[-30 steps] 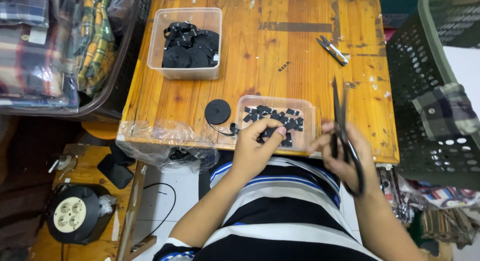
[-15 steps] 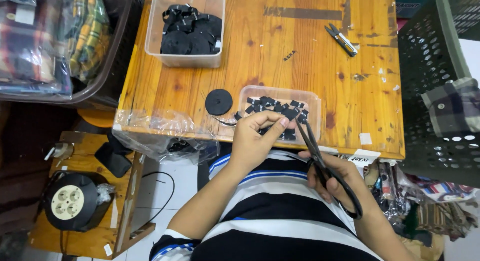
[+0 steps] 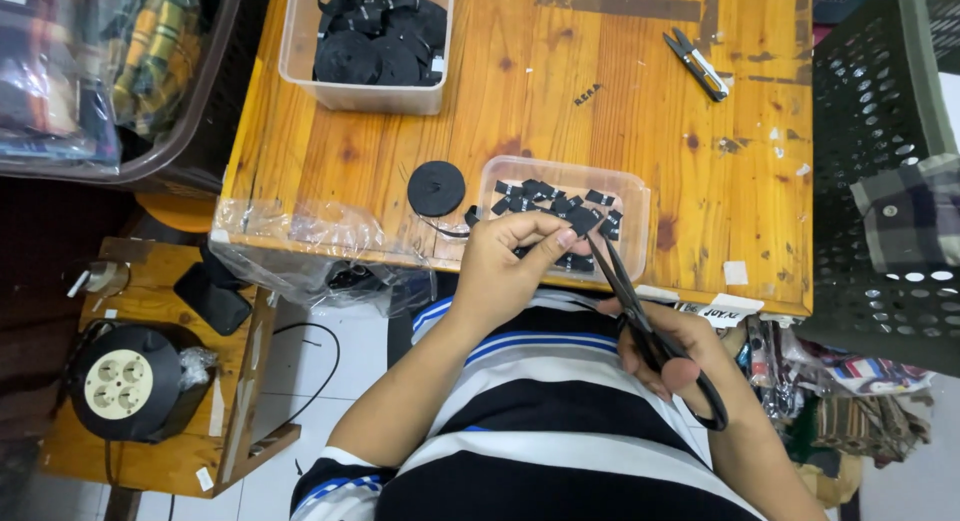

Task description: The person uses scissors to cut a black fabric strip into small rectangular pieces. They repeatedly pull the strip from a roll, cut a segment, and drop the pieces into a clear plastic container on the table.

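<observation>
A black strap piece [image 3: 582,221] is pinched in the left hand [image 3: 510,266] at frame centre, over the near rim of a clear tray [image 3: 640,203]. Black scissors [image 3: 650,326] are gripped in the right hand [image 3: 665,356], lower right; the blades run up-left along their long axis, tips touching the piece. A tape roll [image 3: 436,188] lies just left.

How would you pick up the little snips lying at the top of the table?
Probably by the pale handle end. The small thread snips lie flat on the wooden table, slanting, with the dark pointed blades toward the upper left and the handle toward the lower right. Come down from above at the lower right and pinch across the handle's two sides, away from the points.
</observation>
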